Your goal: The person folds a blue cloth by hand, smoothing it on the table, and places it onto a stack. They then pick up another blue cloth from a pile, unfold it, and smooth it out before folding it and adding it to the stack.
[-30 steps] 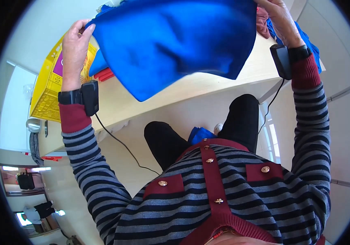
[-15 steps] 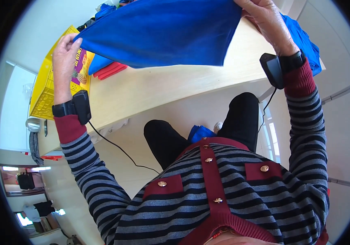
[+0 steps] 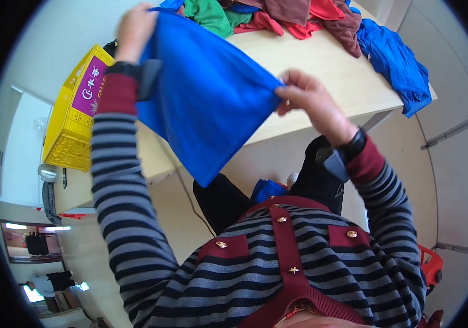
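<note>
Right hand (image 3: 311,104) swung inward; blue cloth (image 3: 206,98) hangs between both grips.

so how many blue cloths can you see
3: one held up between the left hand and right hand, one at the table's right edge, one by the legs. More may be hidden.

Blue cloth (image 3: 206,104) now folded narrower, hanging, right hand (image 3: 307,101) nearer left hand (image 3: 133,30).
</note>
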`<action>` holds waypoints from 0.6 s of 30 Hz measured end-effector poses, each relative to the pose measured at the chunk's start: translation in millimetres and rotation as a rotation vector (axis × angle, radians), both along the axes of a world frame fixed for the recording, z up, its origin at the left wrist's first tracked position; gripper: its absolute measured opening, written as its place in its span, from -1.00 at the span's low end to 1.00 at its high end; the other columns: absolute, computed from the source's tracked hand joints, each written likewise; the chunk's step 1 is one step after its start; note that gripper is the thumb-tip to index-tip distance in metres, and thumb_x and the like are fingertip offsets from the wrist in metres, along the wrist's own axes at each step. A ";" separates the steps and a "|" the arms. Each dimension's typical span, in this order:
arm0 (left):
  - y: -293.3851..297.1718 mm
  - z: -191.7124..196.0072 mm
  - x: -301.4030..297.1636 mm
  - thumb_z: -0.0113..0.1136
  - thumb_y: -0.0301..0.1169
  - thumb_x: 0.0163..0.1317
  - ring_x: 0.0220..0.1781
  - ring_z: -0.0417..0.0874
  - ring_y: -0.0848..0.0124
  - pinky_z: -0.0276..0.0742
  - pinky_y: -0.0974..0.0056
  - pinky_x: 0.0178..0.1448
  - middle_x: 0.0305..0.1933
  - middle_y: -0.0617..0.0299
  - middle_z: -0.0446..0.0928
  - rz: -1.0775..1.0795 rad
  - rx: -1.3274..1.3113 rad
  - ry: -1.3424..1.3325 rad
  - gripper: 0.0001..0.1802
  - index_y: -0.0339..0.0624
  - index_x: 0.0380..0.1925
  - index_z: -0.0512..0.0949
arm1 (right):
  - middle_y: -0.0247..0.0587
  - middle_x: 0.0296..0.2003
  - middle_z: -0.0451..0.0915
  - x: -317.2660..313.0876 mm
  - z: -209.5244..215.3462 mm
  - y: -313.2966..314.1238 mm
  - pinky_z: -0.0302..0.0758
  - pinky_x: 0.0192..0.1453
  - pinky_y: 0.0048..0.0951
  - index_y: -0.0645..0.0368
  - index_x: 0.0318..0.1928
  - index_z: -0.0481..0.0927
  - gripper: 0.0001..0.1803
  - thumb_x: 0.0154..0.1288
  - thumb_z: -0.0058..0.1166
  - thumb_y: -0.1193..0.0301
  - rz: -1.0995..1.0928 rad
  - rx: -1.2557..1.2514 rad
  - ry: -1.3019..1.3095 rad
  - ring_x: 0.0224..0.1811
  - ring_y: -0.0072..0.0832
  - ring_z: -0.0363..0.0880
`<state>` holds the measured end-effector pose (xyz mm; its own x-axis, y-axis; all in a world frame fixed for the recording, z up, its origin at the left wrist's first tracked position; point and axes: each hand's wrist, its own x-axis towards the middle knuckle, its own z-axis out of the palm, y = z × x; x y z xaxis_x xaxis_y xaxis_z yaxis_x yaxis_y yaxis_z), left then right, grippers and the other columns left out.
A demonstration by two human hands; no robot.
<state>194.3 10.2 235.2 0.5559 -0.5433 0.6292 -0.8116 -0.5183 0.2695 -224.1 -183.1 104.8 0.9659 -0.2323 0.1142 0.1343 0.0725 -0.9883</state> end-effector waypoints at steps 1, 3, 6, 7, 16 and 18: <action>-90.1 -29.1 -57.4 0.23 -0.30 0.09 -0.27 0.70 0.04 0.57 0.02 -0.19 -0.42 0.04 0.66 0.050 -0.169 -0.133 -0.87 -0.02 -0.40 0.69 | -0.30 -0.31 0.65 -3.9 -24.5 -20.7 0.64 -0.13 -0.51 0.17 -0.08 0.56 -0.82 0.44 0.14 0.35 -0.114 0.061 0.073 -0.33 -0.55 0.68; -111.4 -43.6 -22.5 0.25 -0.21 0.21 -0.05 0.72 0.02 0.63 0.05 0.03 -0.13 -0.04 0.71 -0.139 -0.078 0.008 -0.67 0.04 -0.04 0.69 | -0.28 -0.34 0.65 15.2 -50.3 -17.2 0.64 -0.21 -0.53 0.18 -0.11 0.55 -0.84 0.43 0.13 0.36 -0.196 0.104 0.190 -0.37 -0.56 0.68; -163.4 -137.9 -31.2 0.25 -0.32 0.29 -0.04 0.74 0.27 0.60 0.27 0.04 -0.07 0.06 0.72 -0.309 -0.138 0.147 -0.54 -0.10 0.20 0.55 | -0.28 -0.40 0.64 20.2 -115.6 -30.4 0.62 -0.35 -0.56 0.21 -0.11 0.55 -0.84 0.41 0.13 0.41 -0.356 0.014 0.400 -0.47 -0.58 0.66; -167.1 -161.5 -37.2 0.25 -0.32 0.29 0.02 0.73 0.24 0.59 0.26 0.10 -0.01 0.04 0.71 -0.303 -0.103 0.226 -0.50 -0.12 0.24 0.51 | -0.28 -0.40 0.64 20.5 -116.0 -34.6 0.62 -0.35 -0.56 0.21 -0.11 0.55 -0.84 0.41 0.13 0.41 -0.358 0.017 0.402 -0.47 -0.58 0.66; 2.5 -239.2 -118.6 0.14 -0.27 0.44 0.19 0.63 0.02 0.52 0.14 0.26 0.17 -0.08 0.60 -0.245 0.115 0.202 -0.63 -0.27 0.11 0.58 | -0.30 -0.46 0.61 11.4 -126.5 -51.7 0.54 -0.48 -0.58 0.25 -0.13 0.54 -0.88 0.39 0.12 0.48 -0.406 -0.044 0.355 -0.54 -0.59 0.63; 49.1 -256.0 -143.2 0.12 -0.26 0.45 0.25 0.58 -0.02 0.49 0.12 0.30 0.24 -0.09 0.56 -0.198 0.131 0.148 -0.61 -0.26 0.14 0.56 | -0.33 -0.47 0.60 7.8 -130.0 -52.2 0.52 -0.50 -0.60 0.23 -0.13 0.54 -0.89 0.40 0.12 0.47 -0.405 -0.096 0.329 -0.53 -0.62 0.62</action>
<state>51.1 59.4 -20.8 0.5114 -0.7219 0.4663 -0.8573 -0.3913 0.3345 -216.3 -235.3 -25.2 0.7891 -0.5980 -0.1403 -0.1855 -0.0142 -0.9825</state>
